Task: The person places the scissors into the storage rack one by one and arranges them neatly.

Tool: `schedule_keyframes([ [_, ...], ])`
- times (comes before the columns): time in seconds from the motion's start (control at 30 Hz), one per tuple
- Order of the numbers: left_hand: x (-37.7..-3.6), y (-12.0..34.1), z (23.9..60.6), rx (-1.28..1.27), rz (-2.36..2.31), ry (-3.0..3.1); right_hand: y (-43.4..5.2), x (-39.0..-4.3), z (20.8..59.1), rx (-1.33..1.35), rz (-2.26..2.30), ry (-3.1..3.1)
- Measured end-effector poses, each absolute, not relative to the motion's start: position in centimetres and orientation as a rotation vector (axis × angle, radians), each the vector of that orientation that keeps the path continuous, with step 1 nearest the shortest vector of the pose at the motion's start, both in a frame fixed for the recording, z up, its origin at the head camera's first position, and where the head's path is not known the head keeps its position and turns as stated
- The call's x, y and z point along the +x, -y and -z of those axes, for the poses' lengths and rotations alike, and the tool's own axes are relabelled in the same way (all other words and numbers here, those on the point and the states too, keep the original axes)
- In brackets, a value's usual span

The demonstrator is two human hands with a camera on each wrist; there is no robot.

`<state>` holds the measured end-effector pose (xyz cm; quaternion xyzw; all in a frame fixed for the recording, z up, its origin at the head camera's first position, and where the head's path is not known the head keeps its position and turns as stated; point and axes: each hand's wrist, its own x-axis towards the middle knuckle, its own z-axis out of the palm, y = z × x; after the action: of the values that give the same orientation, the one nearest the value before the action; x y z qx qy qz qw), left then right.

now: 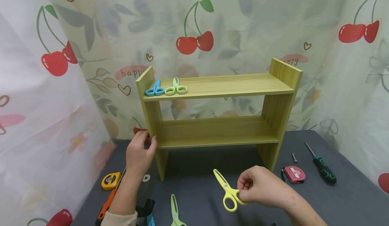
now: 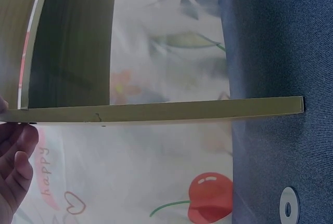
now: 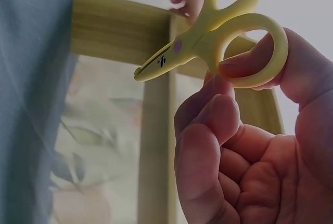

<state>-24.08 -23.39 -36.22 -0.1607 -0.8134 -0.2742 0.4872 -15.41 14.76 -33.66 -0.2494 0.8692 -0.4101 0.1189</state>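
A small two-tier wooden shelf (image 1: 225, 85) stands on the dark table. My left hand (image 1: 141, 155) grips the front edge of its left side board (image 2: 171, 110), thumb on one face and fingers on the other. In my right hand (image 1: 262, 187), thumb and fingers pinch a pair of yellow scissors (image 1: 226, 185) by a handle loop, held in front of the shelf with the blades pointing up and left. The right wrist view shows these yellow scissors (image 3: 208, 42) with blades together. Blue scissors (image 1: 155, 88) and light green scissors (image 1: 176, 87) lie side by side at the top tier's left end.
Another pair of green scissors (image 1: 174, 212) lies at the table's front, beside a black-headed tool (image 1: 148, 206). Left are a yellow tape measure (image 1: 111, 181), an orange-handled tool (image 1: 107, 205) and a white ring (image 1: 146, 178). Right are a pink tape measure (image 1: 294, 174), a bolt (image 1: 294, 157) and a screwdriver (image 1: 324, 172).
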Motion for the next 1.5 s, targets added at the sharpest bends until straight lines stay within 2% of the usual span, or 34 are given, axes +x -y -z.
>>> schedule_keyframes([
  [0.3,-24.1,23.4,36.3,-0.399,0.678,1.976,-16.8,-14.5,32.0,-0.738,1.267,-2.618],
  [1.13,-24.2,23.3,36.5,-0.397,0.669,1.978,-21.8,-12.4,29.4,-0.538,1.326,-2.805],
  [1.5,-24.3,23.7,36.4,-0.401,0.669,1.972,-23.2,-12.8,28.1,-0.472,1.445,-2.831],
])
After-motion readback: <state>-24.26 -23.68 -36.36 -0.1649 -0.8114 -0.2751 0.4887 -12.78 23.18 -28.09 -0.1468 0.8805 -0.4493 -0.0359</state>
